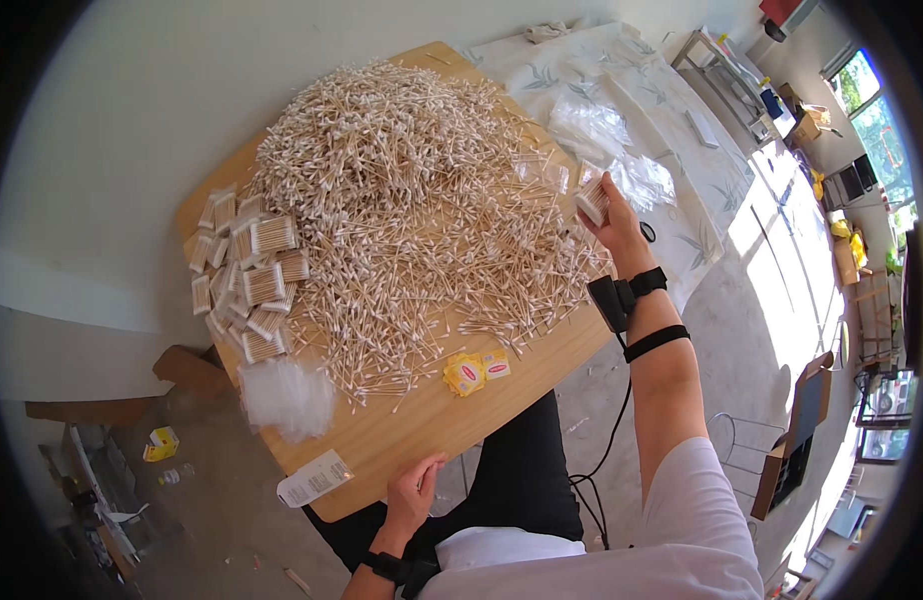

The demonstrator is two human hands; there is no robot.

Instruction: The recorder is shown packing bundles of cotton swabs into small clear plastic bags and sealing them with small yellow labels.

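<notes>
My right hand is raised over the right edge of the wooden table, its fingers closed on a clear bag of cotton swabs. At the near edge of the table, my left hand rests with its fingers curled in, and nothing shows in it. A big heap of loose cotton swabs covers the far part of the table and spreads thinly toward me. Filled packs of cotton swabs are piled on the left side. Yellow and white label cards lie near the front edge.
Empty clear bags are stacked at the table's left edge, near a white printed box. More clear plastic bags lie on a patterned cloth beyond my right hand. A black cable hangs from my right wrist.
</notes>
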